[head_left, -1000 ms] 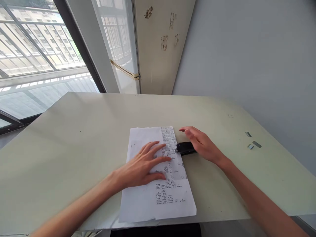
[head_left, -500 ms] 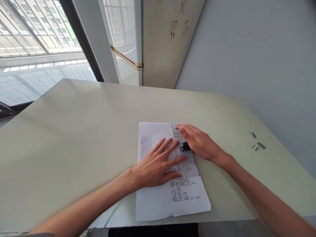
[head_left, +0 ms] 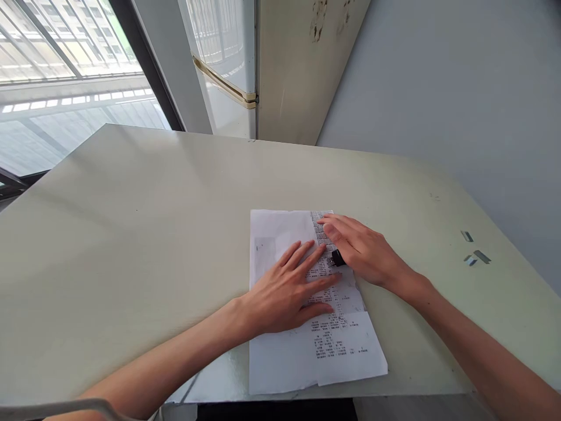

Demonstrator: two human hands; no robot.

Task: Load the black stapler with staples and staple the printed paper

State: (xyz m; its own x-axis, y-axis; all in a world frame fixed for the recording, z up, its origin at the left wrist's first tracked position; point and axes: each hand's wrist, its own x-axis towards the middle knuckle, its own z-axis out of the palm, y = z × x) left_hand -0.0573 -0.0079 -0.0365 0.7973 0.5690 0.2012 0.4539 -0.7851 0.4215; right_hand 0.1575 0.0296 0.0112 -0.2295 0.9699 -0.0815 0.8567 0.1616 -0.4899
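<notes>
A stack of white printed sheets lies near the front edge of the pale green table. My left hand rests flat on the sheets, fingers spread. My right hand lies palm-down over a black stapler at the sheets' right edge. Only the stapler's front tip shows under the fingers, which reach onto the printed strip at the top right of the paper.
Three small strips of staples lie on the table at the right. A cream fridge stands behind the table, with a large window to the left and a grey wall to the right.
My right hand moved left from beside the stapler and now covers most of it. My left hand stayed flat on the sheets. The view shifted down and left.
</notes>
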